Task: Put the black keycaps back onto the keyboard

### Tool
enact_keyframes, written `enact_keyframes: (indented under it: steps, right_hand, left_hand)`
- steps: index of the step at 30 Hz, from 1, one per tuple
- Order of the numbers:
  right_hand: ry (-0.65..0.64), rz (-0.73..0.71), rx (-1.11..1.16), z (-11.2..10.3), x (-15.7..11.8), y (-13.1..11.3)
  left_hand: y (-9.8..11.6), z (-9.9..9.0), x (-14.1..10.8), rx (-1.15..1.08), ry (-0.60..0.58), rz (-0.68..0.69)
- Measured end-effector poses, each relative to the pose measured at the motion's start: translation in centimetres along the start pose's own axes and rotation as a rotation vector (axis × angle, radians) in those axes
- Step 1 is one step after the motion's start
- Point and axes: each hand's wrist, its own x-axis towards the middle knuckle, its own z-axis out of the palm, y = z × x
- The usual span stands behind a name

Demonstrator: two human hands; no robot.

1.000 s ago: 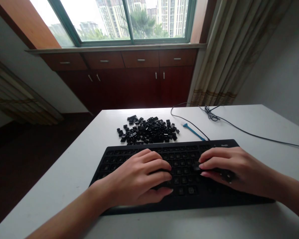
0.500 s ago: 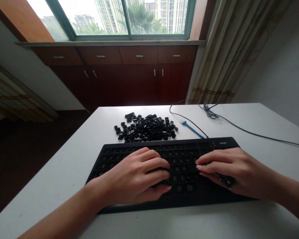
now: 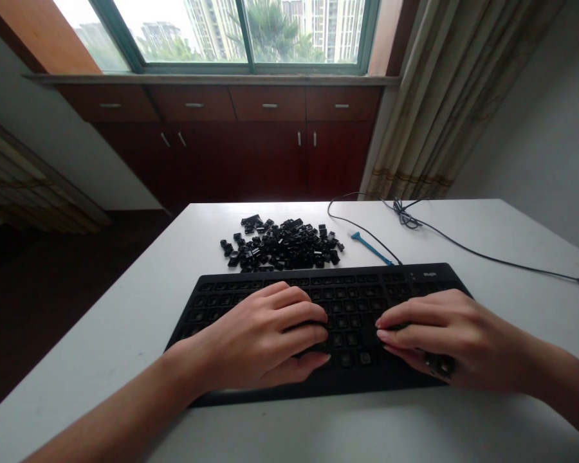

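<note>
Well, we have both hands on the black keyboard (image 3: 352,301), which lies square in the middle of the white tabletop (image 3: 106,360). Our left hand (image 3: 263,337) comes in from about 8 o'clock and our right hand (image 3: 451,341) from about 4 o'clock, so the curled fingers of each turn inward and nearly meet over the central keys. The fingers stand slightly apart, arched rather than pressed together. We can't tell whether either hand pinches anything, since the palms and fingers hide what lies beneath them.

Just beyond the keyboard's far edge, at about 12 o'clock, sits a heap of loose black keycaps (image 3: 282,244), kept off the keyboard itself. A blue plastic pick (image 3: 371,249) lies at about 1 o'clock, and a looped black cable (image 3: 444,239) trails off towards 2 o'clock.

Compared with a second ago, the keyboard sits higher and more level in our view, and the right hand has settled nearer the near edge.
</note>
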Motion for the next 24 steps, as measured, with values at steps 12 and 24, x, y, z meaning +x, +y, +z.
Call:
enact_keyframes:
  steps: [12,24]
  right_hand:
    - [0.012,-0.016,-0.060,-0.1,0.0,-0.4]
    - [0.054,0.020,0.006,0.6,-0.5,-0.2]
  left_hand:
    - [0.0,-0.1,0.1,0.008,0.002,0.002]
    - [-1.5,-1.8,-0.8,-0.103,0.132,-0.095]
